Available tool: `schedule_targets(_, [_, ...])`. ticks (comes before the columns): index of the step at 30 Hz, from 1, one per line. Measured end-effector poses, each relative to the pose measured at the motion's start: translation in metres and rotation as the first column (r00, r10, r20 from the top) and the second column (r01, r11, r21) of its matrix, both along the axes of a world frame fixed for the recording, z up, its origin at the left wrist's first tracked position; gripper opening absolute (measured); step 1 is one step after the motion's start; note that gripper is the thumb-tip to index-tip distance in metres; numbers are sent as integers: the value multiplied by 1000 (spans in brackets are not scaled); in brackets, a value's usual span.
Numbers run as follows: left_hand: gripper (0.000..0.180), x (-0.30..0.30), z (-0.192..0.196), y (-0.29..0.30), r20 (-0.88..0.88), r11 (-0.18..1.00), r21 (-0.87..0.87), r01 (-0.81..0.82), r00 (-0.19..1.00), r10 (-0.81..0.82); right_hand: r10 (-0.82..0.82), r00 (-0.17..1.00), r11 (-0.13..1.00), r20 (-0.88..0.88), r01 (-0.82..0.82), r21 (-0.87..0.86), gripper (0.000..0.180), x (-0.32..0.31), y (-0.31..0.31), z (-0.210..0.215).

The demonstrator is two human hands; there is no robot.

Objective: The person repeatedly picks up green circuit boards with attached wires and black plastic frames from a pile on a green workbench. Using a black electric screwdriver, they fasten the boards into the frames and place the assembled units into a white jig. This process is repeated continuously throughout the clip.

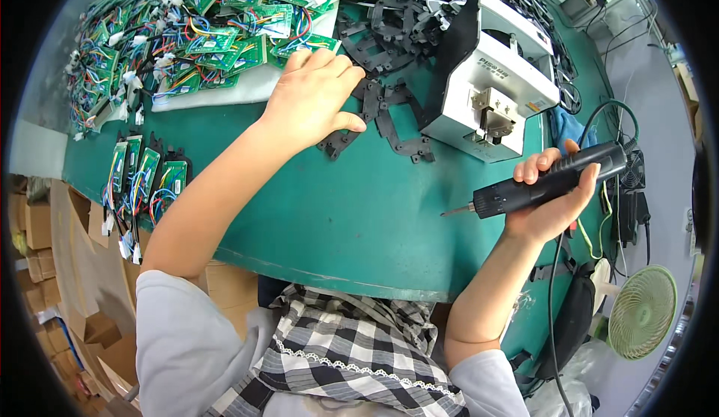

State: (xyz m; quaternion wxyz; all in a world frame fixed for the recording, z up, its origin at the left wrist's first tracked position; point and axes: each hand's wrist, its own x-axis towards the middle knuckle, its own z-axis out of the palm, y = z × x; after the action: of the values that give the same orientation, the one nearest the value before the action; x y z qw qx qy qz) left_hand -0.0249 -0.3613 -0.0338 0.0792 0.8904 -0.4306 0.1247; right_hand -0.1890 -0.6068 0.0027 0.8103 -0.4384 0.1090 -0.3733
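Observation:
My right hand (554,192) is wrapped round a black electric screwdriver (550,181), its bit pointing left above the green table. Over the far middle of the table, my left hand (314,98) has its thumb apart from its fingers. Beside that thumb and partly under the hand lies a black plastic bracket (371,98); another black bracket (404,140) is just to its right. The left fingertips are close to a green circuit board (307,44) with coloured wires, and are partly hidden by the hand itself.
Many wired boards are heaped on a white foam sheet (217,98) at far left. Several bracket-mounted boards (146,170) line the left edge. A white and black screw feeder (494,80) stands right of the brackets, before a black bracket pile (397,23). A fan (642,312) is at right.

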Motion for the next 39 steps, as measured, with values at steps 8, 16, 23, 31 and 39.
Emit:
schedule_targets(8, [22,-21,3,-17,3,765,-632,123,988,-156,50,996,999,75,-48,-19,50,-3,-5,1])
schedule_targets(16, [32,-75,-1,-38,-312,911,-287,295,871,-380,4,997,1000,76,-3,-4,48,-5,-6,0])
schedule_targets(23, [35,62,38,34,-132,997,34,-65,989,68,33,995,999,91,-34,5,47,-1,-2,1])
schedule_targets(31, [36,67,35,29,19,997,70,-38,999,37,-16,997,1000,81,17,-10,44,1,-4,1])
schedule_targets(39, [30,19,36,25,-409,751,-624,-216,909,-78,-149,986,951,75,164,-262,47,3,-12,14])
